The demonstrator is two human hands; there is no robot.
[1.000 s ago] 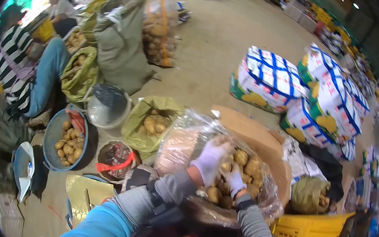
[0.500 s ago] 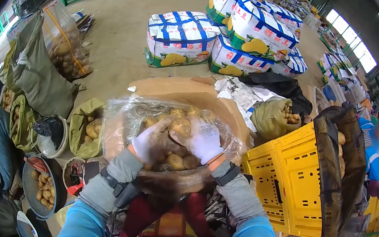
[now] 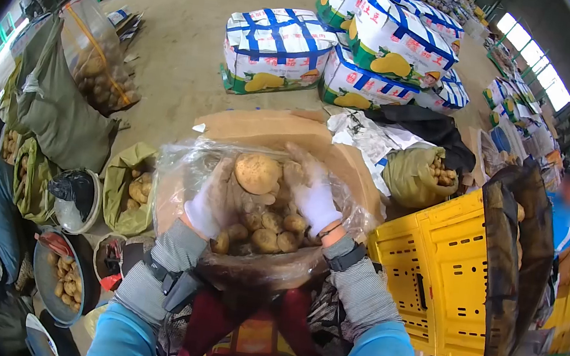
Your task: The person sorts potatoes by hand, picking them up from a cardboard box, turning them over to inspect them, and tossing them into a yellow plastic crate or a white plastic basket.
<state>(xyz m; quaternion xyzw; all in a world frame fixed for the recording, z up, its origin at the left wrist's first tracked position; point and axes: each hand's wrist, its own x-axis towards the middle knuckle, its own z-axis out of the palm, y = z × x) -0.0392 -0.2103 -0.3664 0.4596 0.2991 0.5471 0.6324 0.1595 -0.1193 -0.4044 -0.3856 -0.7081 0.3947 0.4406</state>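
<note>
A large round potato [image 3: 257,173] rests in my left hand [image 3: 212,201], which wears a soiled white glove and grips it from the left side. My right hand [image 3: 314,199], gloved likewise, is just right of the potato with its fingers apart. Both hands are over a box lined with clear plastic film [image 3: 183,165]. Inside, beneath the hands, lie several smaller potatoes [image 3: 265,240], some with dirt on them. The lower fingers of my left hand are partly hidden behind the potato.
A yellow perforated crate [image 3: 430,267] stands at the right, close to the box. Green sacks of potatoes [image 3: 130,191] and a blue-rimmed tub [image 3: 66,283] are on the left. Ahead, white-and-blue printed bags [image 3: 275,52] sit on the floor. A person in blue [image 3: 564,219] is at far right.
My hands have moved apart. The right hand has come off the large potato, now held up at the left hand, and more potatoes show below.
</note>
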